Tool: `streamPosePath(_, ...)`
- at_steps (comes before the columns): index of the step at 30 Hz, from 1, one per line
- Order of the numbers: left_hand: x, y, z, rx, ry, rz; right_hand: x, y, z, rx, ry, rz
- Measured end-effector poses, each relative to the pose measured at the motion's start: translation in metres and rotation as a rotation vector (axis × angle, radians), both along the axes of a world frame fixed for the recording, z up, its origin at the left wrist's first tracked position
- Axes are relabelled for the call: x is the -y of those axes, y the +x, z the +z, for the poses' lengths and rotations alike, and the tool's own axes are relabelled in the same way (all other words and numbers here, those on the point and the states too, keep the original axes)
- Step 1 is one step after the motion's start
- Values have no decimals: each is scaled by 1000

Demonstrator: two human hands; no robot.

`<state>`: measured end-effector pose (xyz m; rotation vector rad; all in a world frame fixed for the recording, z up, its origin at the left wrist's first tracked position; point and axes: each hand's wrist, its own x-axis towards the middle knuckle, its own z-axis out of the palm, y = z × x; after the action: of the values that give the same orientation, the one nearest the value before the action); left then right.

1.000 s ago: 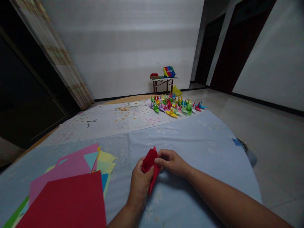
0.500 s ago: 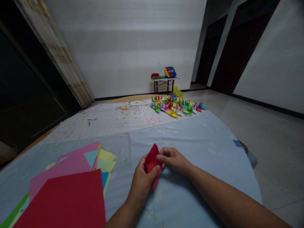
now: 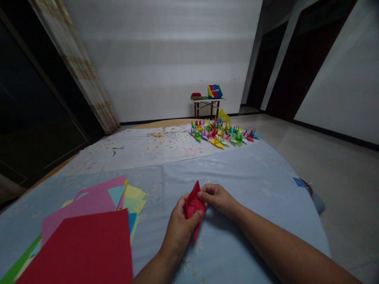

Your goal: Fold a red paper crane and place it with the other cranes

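Observation:
A piece of folded red paper, narrow and pointed at its top and bottom, is held just above the blue cloth. My left hand grips its lower left side, with the thumb pressed across the front. At its upper right edge, my right hand pinches the paper between thumb and fingers. The fingers behind the paper are partly hidden. To the left of my hands lies a loose pile of coloured sheets, with a large red sheet on top and a pink sheet under it.
Several colourful folded paper cranes stand in a group at the table's far right. A floral tablecloth covers the round table. Behind it, a small stand holds a multicoloured box near the wall.
The upper part of the folded red paper looks narrower, its edges drawn closer together. Both hands keep hold of it. The whole view has shifted slightly.

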<state>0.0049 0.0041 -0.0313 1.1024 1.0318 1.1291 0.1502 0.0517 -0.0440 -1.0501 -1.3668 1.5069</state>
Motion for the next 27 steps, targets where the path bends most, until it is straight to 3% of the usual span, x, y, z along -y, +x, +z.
streamPosePath(15,6,2,-5,-111,5,-28,-4,0,-3,-72,-54,-26)
streamPosePath(23,7,1,-4,-158,29,-40,-1,3,8,-99,-82,36)
streamPosePath(27,8,0,-3,-273,64,-1,-2,3,9,-104,-79,36)
